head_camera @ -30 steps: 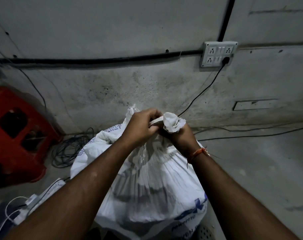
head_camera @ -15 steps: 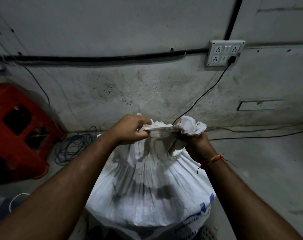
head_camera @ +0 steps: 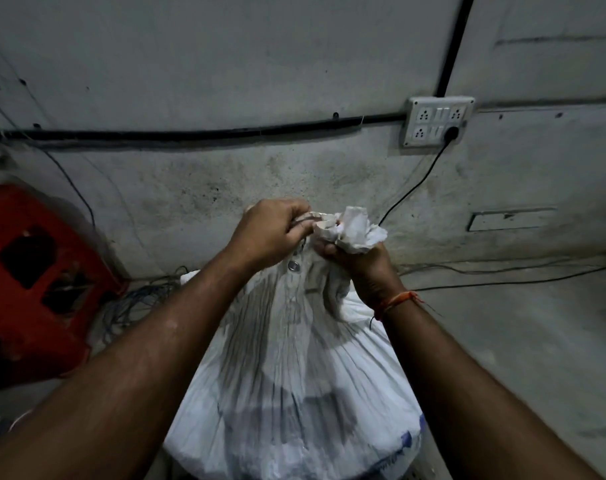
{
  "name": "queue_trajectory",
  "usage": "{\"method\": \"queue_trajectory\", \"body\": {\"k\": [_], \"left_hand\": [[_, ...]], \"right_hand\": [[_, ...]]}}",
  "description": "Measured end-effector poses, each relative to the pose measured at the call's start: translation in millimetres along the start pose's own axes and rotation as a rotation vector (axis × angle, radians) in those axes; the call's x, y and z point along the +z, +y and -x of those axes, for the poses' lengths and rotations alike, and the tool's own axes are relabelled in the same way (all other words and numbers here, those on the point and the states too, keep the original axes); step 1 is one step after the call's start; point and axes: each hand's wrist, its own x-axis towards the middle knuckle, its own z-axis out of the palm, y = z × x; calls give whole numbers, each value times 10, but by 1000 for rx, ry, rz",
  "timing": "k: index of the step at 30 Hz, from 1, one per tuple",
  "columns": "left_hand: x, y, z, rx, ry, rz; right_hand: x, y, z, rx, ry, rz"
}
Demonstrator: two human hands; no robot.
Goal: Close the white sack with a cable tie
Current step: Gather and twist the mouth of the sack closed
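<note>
The white sack (head_camera: 294, 382) is stood on the floor (head_camera: 523, 341) close to a stained grey wall (head_camera: 260, 64), its woven cloth gathered into pleats that run up to a bunched neck. The neck is gripped by the right hand (head_camera: 360, 261), whose fingers are curled tightly round it just under the crumpled tuft of cloth (head_camera: 357, 230) that sticks out above the fist. An orange thread (head_camera: 398, 299) is worn on that wrist. The left hand (head_camera: 270, 230) is held just beside the right, at the same height, with its fingers curled and pinching a pale strip at the sack's mouth; whether that strip is the cable tie or a fold of cloth cannot be told. A metal eyelet (head_camera: 294, 266) is seen in the cloth below the left hand. A red plastic stool (head_camera: 28, 278) is seen at the left, a tangle of dark wires (head_camera: 135, 303) beside it, and a white socket board (head_camera: 438, 120) with a black plug is fixed on the wall.
</note>
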Motion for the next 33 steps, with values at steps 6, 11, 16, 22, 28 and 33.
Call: {"method": "queue_trajectory", "body": {"k": [6, 11, 16, 22, 28, 33], "left_hand": [[84, -23, 60, 4, 33, 73], [19, -162, 290, -6, -179, 308], [57, -482, 461, -60, -167, 157], [-51, -596, 496, 61, -225, 152], [-75, -444, 606, 58, -147, 236], [15, -446, 723, 282, -291, 78]], "right_hand": [[87, 146, -66, -21, -61, 98], [26, 244, 10, 78, 41, -175], [-116, 379, 70, 188, 34, -175], [-262, 462, 131, 250, -25, -179], [-314, 368, 147, 222, -7, -227], [-317, 387, 155, 242, 49, -237]]}}
